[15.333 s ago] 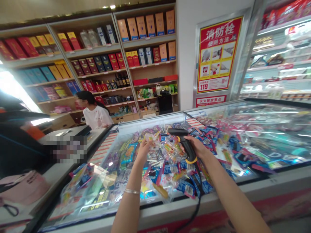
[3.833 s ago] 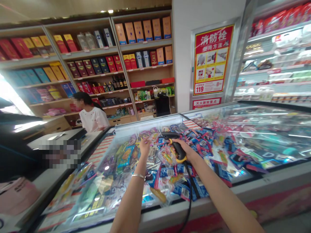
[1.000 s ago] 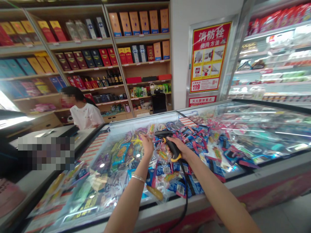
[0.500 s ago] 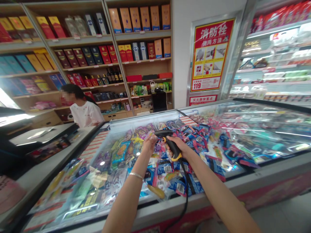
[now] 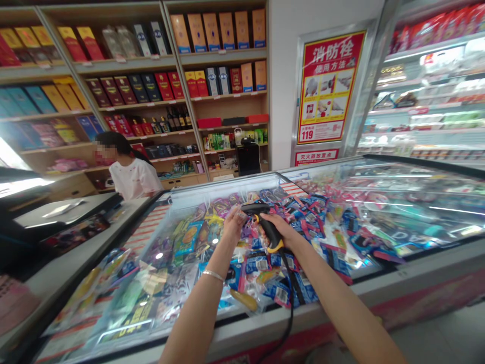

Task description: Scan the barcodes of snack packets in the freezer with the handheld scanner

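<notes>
Gripping a black handheld barcode scanner [image 5: 267,225] in a closed right hand [image 5: 278,230], a person aims its nose toward a small clear packet [image 5: 239,215] pinched in the narrowed fingers of the left hand [image 5: 233,226], both hands above the middle of a glass-topped chest freezer [image 5: 417,270] heaped with snack packets [image 5: 261,270]. The small packet's print is too tiny to read. Its thin film looks light, soft and slippery, so it seems best pinched by a sealed edge, leaving any barcode uncovered. The scanner looks light and stiff, and seems safest held around the handle just above its yellow base [image 5: 275,247], while its black cable [image 5: 290,308] hangs over the freezer's near edge and could tug at the grip. A silver bangle [image 5: 212,275] circles the left wrist. At far left, a co-worker in a white T-shirt [image 5: 134,177] stands before wooden shelves [image 5: 223,52] of boxed goods, and a red fire-hydrant instruction poster [image 5: 328,86] hangs on the far wall.
</notes>
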A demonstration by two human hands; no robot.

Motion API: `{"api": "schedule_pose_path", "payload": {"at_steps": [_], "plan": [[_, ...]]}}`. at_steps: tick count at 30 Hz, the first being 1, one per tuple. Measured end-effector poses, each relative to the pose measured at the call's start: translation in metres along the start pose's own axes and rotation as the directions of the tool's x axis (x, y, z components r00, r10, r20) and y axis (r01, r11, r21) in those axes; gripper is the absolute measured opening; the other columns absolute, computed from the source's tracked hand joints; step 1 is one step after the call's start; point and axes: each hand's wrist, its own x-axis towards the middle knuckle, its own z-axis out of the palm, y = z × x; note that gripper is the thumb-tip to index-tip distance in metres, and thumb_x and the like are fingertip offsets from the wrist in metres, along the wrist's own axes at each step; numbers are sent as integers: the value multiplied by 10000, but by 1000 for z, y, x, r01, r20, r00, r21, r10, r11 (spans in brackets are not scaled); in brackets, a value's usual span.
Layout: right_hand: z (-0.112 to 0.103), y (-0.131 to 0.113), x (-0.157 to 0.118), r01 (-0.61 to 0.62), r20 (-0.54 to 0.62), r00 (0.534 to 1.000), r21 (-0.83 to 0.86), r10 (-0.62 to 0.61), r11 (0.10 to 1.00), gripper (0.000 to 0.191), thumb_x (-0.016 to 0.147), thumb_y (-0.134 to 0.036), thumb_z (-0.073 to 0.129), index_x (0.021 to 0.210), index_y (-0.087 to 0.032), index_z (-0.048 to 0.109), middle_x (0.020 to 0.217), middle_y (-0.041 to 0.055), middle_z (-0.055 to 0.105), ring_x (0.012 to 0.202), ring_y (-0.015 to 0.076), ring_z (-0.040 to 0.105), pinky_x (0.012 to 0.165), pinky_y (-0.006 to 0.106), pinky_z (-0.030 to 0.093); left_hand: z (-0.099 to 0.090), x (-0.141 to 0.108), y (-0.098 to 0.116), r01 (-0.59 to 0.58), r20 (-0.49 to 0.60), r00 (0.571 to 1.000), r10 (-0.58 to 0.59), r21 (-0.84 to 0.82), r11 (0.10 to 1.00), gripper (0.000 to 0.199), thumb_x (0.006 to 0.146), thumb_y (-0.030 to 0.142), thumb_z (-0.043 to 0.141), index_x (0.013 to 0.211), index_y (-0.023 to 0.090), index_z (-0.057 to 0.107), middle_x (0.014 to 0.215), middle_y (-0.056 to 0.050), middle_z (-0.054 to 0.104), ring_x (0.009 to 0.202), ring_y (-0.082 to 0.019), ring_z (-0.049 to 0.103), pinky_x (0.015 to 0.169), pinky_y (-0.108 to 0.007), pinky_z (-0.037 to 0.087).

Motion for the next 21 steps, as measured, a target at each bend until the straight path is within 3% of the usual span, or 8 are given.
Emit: {"api": "schedule_pose_path", "payload": {"at_steps": [3,8,15,21], "plan": [[-1,1,1,6,1,1000,2,-6,1000,267,892,-338,529,850,-102,648,496,12,591,365,107,538,372,196,458,4,-3,1,-70,-36,997,71,33,997,422,588,69,631,1001,156,602,587,55,577,639,-102,611,807,-309,524],[-3,3,3,-17,4,1000,29,16,999,281,902,-344,516,854,-101,650,503,19,595,374,108,539,377,199,466,9,-2,-1,-168,-44,983,176,143,975,596,658,100,593,1246,176,524,889,-27,703,844,-131,657,836,-301,522],[-4,1,4,-96,-24,995,133,100,986,322,939,-351,452,863,-98,637,501,21,585,379,107,531,371,200,455,5,1,-7,-272,11,957,290,382,883,690,702,59,512,1380,159,430,1209,-111,650,1044,-179,636,917,-330,503],[-4,-1,5,-142,-7,989,185,146,972,312,947,-345,429,852,-116,619,491,4,555,380,102,514,366,184,420,-3,2,-6,-348,42,903,428,656,670,628,717,72,523,1336,178,513,1275,-98,609,1130,-220,583,986,-365,457]]}}
